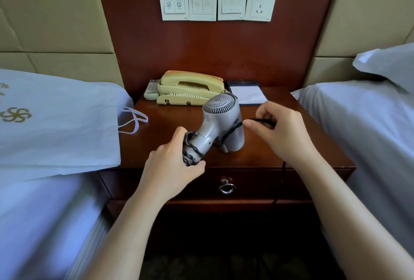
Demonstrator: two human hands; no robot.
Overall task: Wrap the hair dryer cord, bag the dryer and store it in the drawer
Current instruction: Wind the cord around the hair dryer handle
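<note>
While L hand (172, 162) grips dryer (220, 120) handle w/ coiled cord (190, 150), R hand (282, 131) pinches a free stretch.

Grips the cord-wound handle of the grey hair dryer (220, 120) with the left hand (172, 163), nozzle pointing down at the nightstand (302, 145). Pinches the black cord (261, 119) with the right hand (282, 131) at the dryer's 3 o'clock. Shows a white bag (60, 122) at 9 o'clock, a telephone (190, 89) at 12, a closed drawer (257, 183) at 6.

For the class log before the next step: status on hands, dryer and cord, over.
Left hand grips hair dryer handle, cord partly coiled there. Right hand pinches loose cord. Drawer shut, white bag on bed; telephone behind, clear of hands.
</note>
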